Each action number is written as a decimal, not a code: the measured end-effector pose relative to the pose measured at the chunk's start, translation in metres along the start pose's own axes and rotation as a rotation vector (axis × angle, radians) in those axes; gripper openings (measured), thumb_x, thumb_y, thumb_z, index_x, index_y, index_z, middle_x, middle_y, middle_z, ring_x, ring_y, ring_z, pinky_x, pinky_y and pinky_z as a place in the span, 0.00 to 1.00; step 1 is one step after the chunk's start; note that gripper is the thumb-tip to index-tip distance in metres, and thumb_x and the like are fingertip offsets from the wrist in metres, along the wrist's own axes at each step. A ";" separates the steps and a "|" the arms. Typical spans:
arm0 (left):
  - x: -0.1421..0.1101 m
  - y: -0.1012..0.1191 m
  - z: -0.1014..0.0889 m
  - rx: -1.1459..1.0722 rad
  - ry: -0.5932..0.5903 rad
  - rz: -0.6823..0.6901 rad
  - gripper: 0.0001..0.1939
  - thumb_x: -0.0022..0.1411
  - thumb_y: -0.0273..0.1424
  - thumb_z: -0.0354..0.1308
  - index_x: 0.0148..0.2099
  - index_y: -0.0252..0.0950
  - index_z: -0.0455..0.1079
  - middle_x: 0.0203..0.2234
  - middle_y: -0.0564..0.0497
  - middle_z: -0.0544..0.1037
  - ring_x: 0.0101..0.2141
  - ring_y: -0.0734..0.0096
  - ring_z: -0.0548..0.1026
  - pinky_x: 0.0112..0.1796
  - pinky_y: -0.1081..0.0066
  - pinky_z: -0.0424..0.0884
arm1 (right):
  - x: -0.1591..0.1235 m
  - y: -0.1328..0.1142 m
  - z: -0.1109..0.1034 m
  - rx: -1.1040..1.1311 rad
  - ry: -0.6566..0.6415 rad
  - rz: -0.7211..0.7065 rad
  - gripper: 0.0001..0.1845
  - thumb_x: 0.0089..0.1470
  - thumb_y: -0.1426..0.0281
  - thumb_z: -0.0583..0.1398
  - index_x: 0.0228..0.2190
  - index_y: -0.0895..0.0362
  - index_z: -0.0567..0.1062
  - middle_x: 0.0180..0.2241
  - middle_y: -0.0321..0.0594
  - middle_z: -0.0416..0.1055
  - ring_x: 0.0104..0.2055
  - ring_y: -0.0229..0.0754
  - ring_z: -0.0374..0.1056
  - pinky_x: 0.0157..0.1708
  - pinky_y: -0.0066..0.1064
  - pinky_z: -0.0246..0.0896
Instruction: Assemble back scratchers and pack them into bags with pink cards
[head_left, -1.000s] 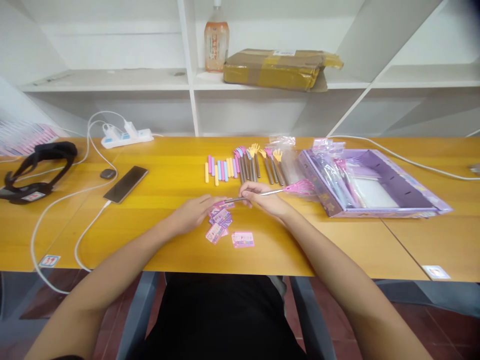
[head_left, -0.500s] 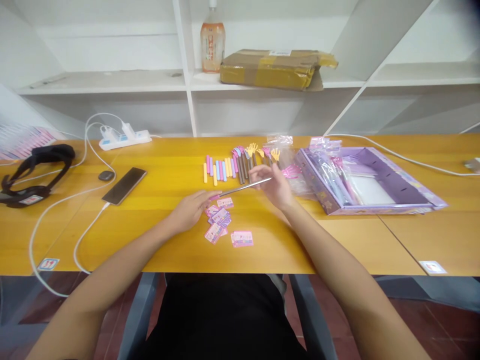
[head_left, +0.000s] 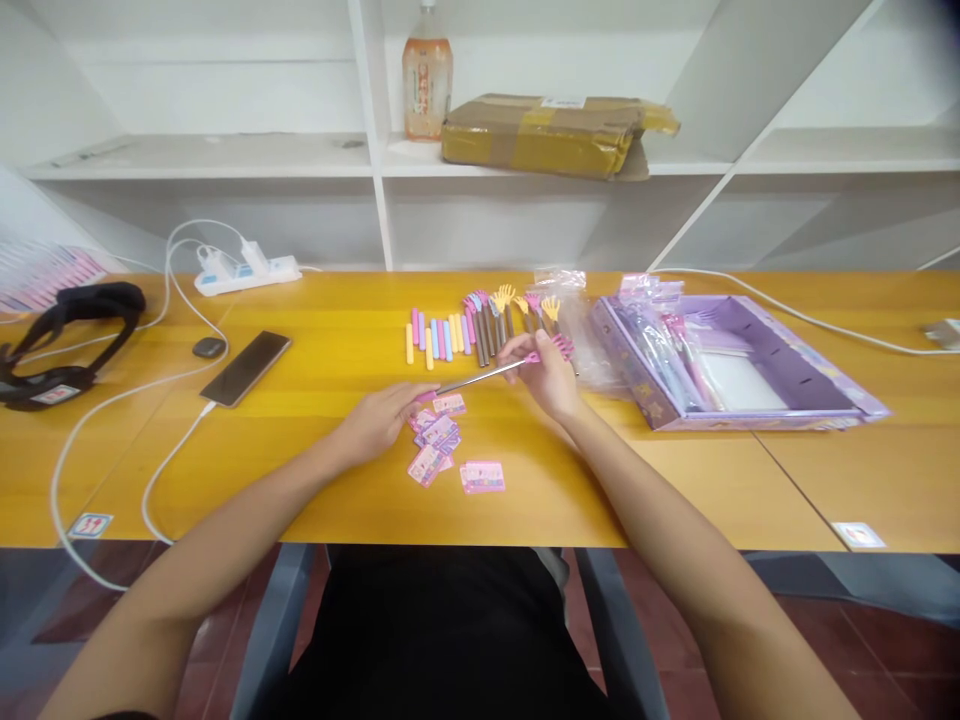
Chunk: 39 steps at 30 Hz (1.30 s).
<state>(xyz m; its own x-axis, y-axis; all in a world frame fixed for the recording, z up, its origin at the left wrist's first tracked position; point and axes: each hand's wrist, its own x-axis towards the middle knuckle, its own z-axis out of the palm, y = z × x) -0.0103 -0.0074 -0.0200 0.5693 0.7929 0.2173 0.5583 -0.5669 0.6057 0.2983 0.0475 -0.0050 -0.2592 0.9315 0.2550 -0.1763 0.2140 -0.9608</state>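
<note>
A telescopic back scratcher (head_left: 484,377) with a pink handle and a pink claw head is stretched between my hands, its metal rod extended. My left hand (head_left: 379,425) is closed round the handle end. At the claw end, the fingers of my right hand (head_left: 551,375) grip the rod near the pink head. Below the rod lie several small pink and purple cards (head_left: 439,435), and two or so more cards (head_left: 484,477) sit to their right. Behind are a row of pastel handle sleeves (head_left: 442,337) and several claw heads on dark rods (head_left: 501,310).
At right stands an open purple box (head_left: 802,415) with bagged back scratchers (head_left: 675,350), clear plastic bags (head_left: 592,340) beside it. On the left are a phone (head_left: 246,368), cables, a power strip (head_left: 247,275) and a black headband (head_left: 71,345). The shelf holds a bottle (head_left: 426,85) and a carton (head_left: 551,135).
My right hand has closed near the claw end, where its fingers were looser and blurred. The pink claw now shows just past that hand. My left hand has hardly moved.
</note>
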 end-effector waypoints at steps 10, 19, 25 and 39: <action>-0.002 0.006 0.004 -0.028 -0.001 -0.023 0.24 0.80 0.39 0.41 0.70 0.41 0.67 0.62 0.47 0.77 0.60 0.62 0.76 0.62 0.63 0.71 | -0.003 -0.004 0.003 0.021 -0.065 0.011 0.36 0.65 0.36 0.53 0.32 0.54 0.80 0.26 0.40 0.72 0.24 0.41 0.65 0.27 0.35 0.61; -0.003 0.011 0.004 -0.045 0.004 -0.054 0.23 0.80 0.41 0.43 0.68 0.41 0.68 0.59 0.47 0.79 0.56 0.61 0.79 0.58 0.63 0.73 | -0.006 -0.004 0.010 0.035 -0.069 0.026 0.33 0.64 0.38 0.55 0.31 0.54 0.79 0.27 0.40 0.72 0.24 0.41 0.65 0.28 0.36 0.62; -0.006 0.014 0.005 -0.029 0.044 -0.050 0.21 0.80 0.42 0.45 0.65 0.42 0.69 0.54 0.47 0.81 0.51 0.62 0.81 0.53 0.64 0.75 | -0.008 -0.001 0.015 0.028 -0.093 0.038 0.34 0.64 0.37 0.54 0.30 0.54 0.77 0.26 0.39 0.71 0.24 0.41 0.65 0.29 0.36 0.62; -0.009 0.017 0.007 0.001 0.194 -0.072 0.13 0.73 0.41 0.56 0.53 0.41 0.74 0.43 0.50 0.84 0.42 0.65 0.83 0.45 0.67 0.76 | -0.014 0.004 0.025 -0.036 -0.159 0.087 0.39 0.62 0.31 0.48 0.29 0.52 0.74 0.24 0.40 0.72 0.25 0.43 0.68 0.28 0.38 0.67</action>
<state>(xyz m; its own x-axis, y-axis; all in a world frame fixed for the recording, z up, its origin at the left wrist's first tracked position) -0.0022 -0.0255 -0.0169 0.4010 0.8593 0.3174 0.5936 -0.5076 0.6245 0.2772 0.0278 -0.0094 -0.4195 0.8894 0.1816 -0.1133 0.1472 -0.9826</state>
